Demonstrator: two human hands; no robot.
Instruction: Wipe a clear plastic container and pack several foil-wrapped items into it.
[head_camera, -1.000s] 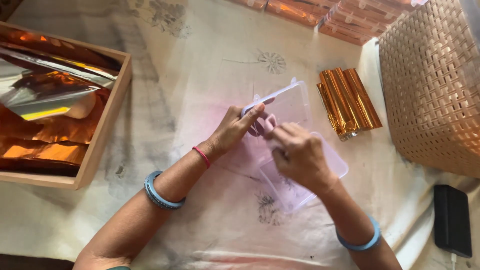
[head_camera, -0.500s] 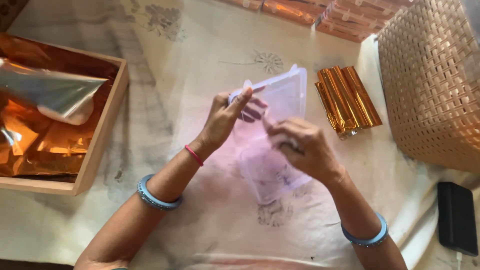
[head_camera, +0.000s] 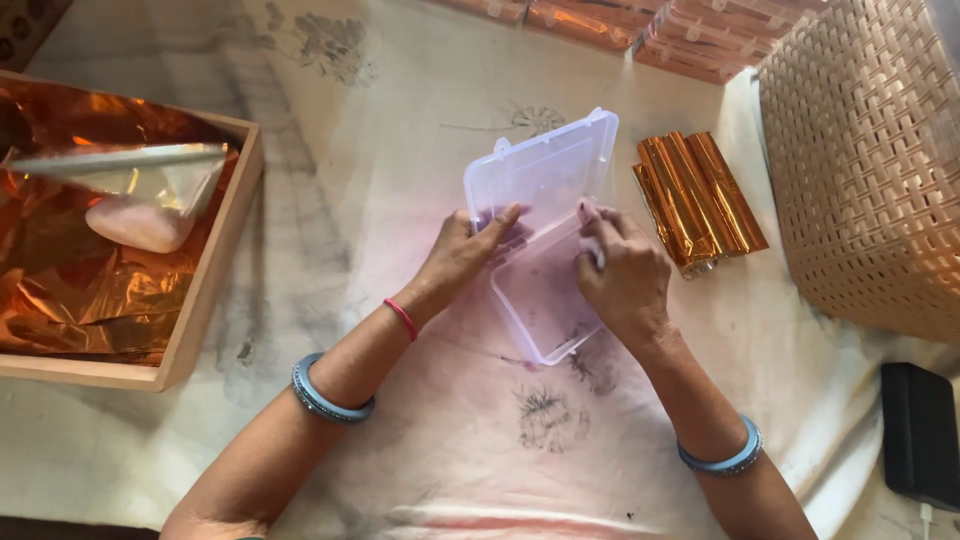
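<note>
Both hands grip an open clear plastic case (head_camera: 545, 230) on the cloth-covered table (head_camera: 400, 150); left hand (head_camera: 462, 258) fingers pinch its hinge edge; right hand (head_camera: 622, 275) fingers press, curled, on the lower tray. Just beyond the right fingertips lie copper foil rolls (head_camera: 700, 198).

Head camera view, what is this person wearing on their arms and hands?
Both forearms are bare, with no sleeves in view. The left arm carries a blue-grey bangle and a thin red band nearer the wrist. The right arm carries one blue-grey bangle. No rings show on the fingers.
</note>
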